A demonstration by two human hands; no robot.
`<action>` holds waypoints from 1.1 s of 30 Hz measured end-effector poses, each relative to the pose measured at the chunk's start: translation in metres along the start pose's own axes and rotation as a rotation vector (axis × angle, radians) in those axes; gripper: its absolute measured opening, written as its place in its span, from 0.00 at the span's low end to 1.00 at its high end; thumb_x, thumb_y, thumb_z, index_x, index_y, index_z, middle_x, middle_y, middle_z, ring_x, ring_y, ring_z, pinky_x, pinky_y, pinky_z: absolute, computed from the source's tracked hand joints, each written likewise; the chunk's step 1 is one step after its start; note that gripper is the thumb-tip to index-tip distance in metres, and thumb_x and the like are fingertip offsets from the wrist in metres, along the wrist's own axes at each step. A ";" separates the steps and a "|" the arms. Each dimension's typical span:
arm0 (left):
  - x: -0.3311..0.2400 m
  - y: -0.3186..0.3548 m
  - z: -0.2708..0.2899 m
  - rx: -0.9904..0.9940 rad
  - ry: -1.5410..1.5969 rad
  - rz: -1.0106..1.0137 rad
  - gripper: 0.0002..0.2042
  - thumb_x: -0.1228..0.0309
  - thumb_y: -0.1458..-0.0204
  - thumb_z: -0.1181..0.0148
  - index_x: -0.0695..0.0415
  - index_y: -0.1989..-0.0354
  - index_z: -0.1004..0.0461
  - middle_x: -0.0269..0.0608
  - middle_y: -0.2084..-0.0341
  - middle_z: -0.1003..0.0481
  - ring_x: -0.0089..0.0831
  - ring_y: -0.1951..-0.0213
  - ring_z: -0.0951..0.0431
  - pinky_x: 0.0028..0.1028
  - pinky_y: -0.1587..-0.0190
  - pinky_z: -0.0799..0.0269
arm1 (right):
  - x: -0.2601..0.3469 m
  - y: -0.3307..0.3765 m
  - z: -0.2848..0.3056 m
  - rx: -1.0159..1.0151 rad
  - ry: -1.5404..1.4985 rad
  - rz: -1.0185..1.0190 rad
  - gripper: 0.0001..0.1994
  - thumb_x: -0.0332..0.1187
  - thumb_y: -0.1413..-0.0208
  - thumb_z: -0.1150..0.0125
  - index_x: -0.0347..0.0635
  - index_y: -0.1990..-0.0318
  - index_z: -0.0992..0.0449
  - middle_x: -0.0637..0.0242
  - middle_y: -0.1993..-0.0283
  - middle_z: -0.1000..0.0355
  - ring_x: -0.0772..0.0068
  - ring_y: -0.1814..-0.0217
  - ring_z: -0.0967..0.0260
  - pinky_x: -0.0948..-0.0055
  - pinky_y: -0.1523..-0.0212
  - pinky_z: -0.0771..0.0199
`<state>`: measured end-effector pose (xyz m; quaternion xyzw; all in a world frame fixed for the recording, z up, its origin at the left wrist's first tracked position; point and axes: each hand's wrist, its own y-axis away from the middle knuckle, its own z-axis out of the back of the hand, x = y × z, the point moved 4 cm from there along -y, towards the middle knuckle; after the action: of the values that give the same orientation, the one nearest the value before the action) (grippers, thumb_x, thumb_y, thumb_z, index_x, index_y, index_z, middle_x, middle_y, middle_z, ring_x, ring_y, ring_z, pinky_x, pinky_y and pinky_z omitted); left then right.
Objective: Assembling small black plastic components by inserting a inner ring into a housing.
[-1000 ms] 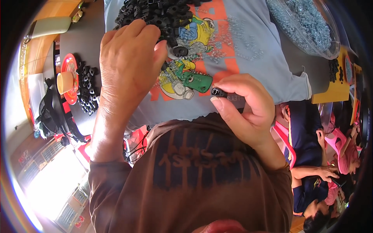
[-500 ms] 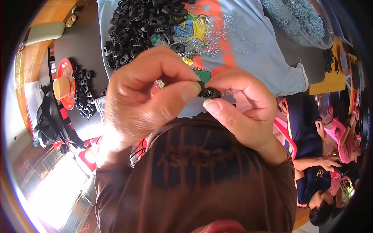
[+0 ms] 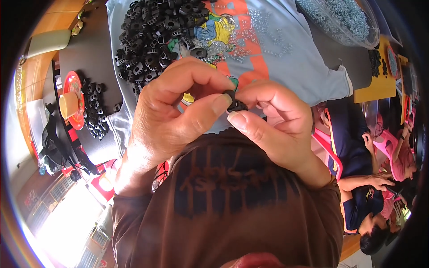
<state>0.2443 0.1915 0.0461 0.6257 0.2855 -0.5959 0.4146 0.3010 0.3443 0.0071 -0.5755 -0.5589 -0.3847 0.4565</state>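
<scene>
Between my two hands, in front of my chest, is a small black plastic claw clip [image 3: 237, 104]. My left hand [image 3: 172, 111] is closed, thumb and index fingertip pinching one end of it. From the other side, my right hand [image 3: 279, 123] grips it between thumb and fingertips. The fingers partly cover the clip, so its details are hard to read. Beyond my left hand lies a heap of toothed black clip parts [image 3: 152, 40]. Loose metal springs [image 3: 266, 40] are scattered to the right of that heap, on a light blue printed cloth [image 3: 308, 73].
At the far right, a clear tub [image 3: 374, 41] holds many springs. More black clips [image 3: 94, 109] lie on the dark table at the left, beside a red plate [image 3: 73, 80] and a tan cup [image 3: 69, 106]. Another person [image 3: 362, 196] sits to the right.
My left hand has shifted a little to the right, and more of the black clip shows between the fingertips. Both hands keep their pinch on it.
</scene>
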 end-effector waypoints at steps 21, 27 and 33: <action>0.003 0.012 -0.002 0.021 -0.248 -0.317 0.14 0.82 0.50 0.37 0.63 0.54 0.22 0.42 0.66 0.25 0.26 0.65 0.26 0.22 0.62 0.31 | 0.006 0.002 0.002 0.033 -0.001 -0.078 0.05 0.23 0.45 0.36 0.34 0.63 0.25 0.69 0.68 0.29 0.84 0.68 0.29 0.83 0.67 0.31; -0.008 0.017 -0.004 0.021 -0.502 -0.565 0.22 0.78 0.58 0.30 0.65 0.50 0.24 0.44 0.62 0.26 0.28 0.68 0.23 0.24 0.68 0.26 | 0.005 0.005 -0.002 -0.002 -0.315 -0.267 0.05 0.22 0.43 0.37 0.32 0.61 0.25 0.67 0.66 0.26 0.81 0.65 0.25 0.82 0.64 0.27; -0.004 0.018 -0.013 -0.077 -0.684 -0.769 0.30 0.74 0.66 0.23 0.67 0.49 0.25 0.44 0.61 0.28 0.31 0.68 0.23 0.25 0.67 0.24 | 0.001 0.007 -0.002 -0.020 -0.509 -0.353 0.07 0.21 0.44 0.36 0.30 0.59 0.24 0.63 0.63 0.23 0.77 0.61 0.24 0.82 0.60 0.24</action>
<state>0.2655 0.1940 0.0525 0.2290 0.3645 -0.8650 0.2578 0.3084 0.3426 0.0083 -0.5517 -0.7428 -0.3073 0.2223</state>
